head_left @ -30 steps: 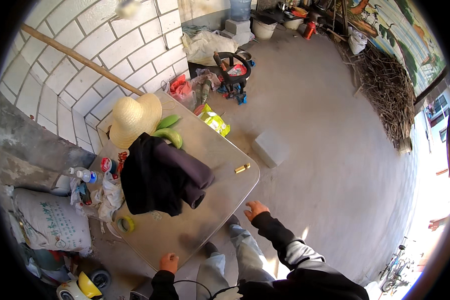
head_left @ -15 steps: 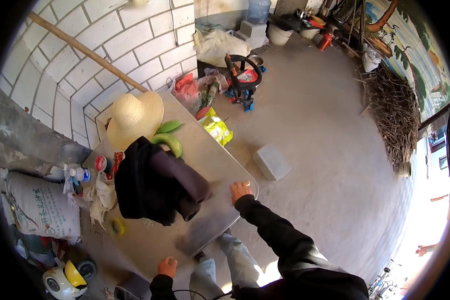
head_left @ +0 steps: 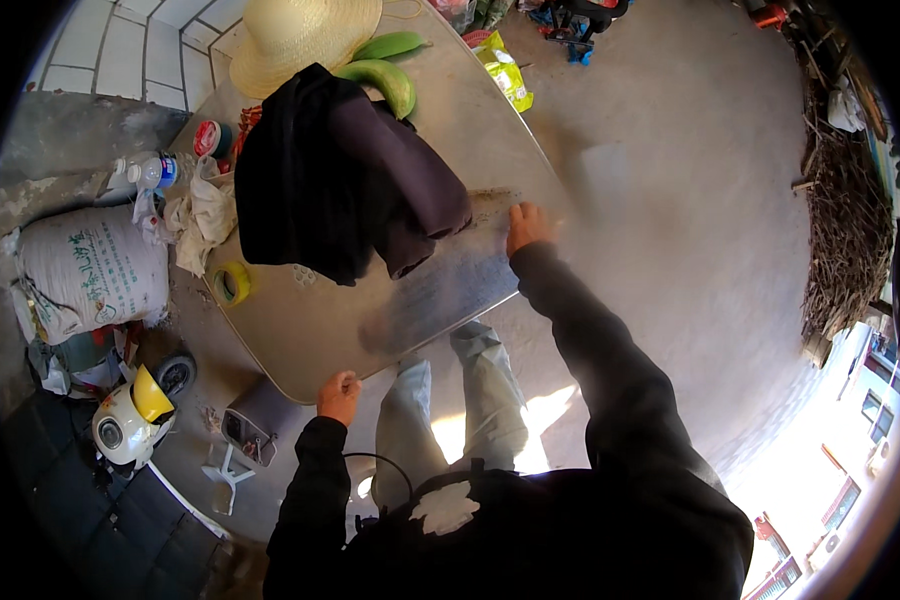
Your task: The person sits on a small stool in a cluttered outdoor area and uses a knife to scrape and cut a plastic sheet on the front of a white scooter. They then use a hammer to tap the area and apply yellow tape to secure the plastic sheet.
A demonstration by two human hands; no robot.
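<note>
Fingers of the right hand (head_left: 527, 226) lie flat and close together on the table (head_left: 490, 120), near its far edge on the person's right side. The patch of table under and beside those fingers looks grey and dusty. Just to the left of the right fingers sits a pile of dark clothes (head_left: 340, 180), close by but not touching them. Fingers of the left hand (head_left: 339, 396) are curled over the near edge of the table, gripping it; how tight the grip is, I cannot tell. Up and to the left of the left fingers, a roll of yellow tape (head_left: 232, 282) lies flat on the table. Past the clothes, far from both hands, are two green bananas (head_left: 385, 75) and a straw hat (head_left: 295, 35). Near the hat, at the table's left edge, are some white rags (head_left: 205, 210) and a plastic bottle (head_left: 150, 170). Off the table, left of the left hand, a big white sack (head_left: 90, 270) leans by the wall. Down on the floor near it stands a small white and yellow machine (head_left: 130, 425).
</note>
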